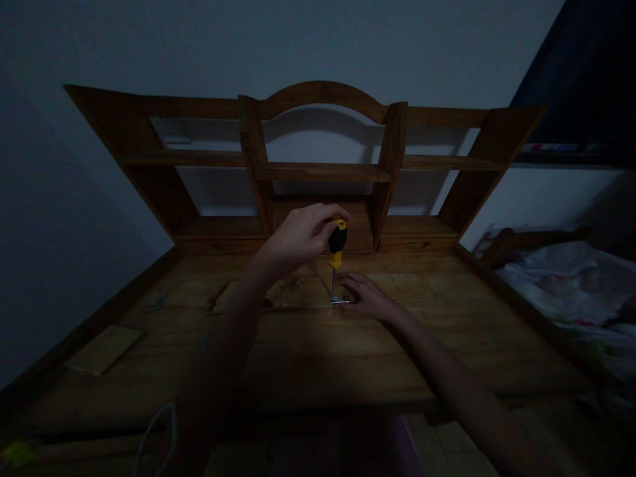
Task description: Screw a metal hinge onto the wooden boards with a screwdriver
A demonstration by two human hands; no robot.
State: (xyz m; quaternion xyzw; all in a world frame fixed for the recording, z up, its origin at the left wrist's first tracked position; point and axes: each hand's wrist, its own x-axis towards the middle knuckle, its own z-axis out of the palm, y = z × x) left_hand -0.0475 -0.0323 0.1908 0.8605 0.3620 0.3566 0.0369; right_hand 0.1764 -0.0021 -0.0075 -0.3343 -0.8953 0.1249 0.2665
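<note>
My left hand (308,230) is closed on the top of a screwdriver (337,240) with a yellow and black handle, thumb and fingers pinching its end. The screwdriver stands nearly upright, its metal shaft pointing down at a small, shiny metal bracket (340,301) on the wooden desk (318,364). From the right, my right hand (368,298) rests low on the desk with its fingers and thumb curled around the bracket, seeming to hold it. The screwdriver's tip meets the bracket's left end. Any screw there is too small to make out in the dim light.
A rough, broken recess (293,291) runs along the desktop left of the bracket. Farther left lie another small metal piece (158,303) and a thin wooden board (105,349). A wooden shelf unit (322,172) stands along the desk's back. A white cable loop (171,424) hangs at the front.
</note>
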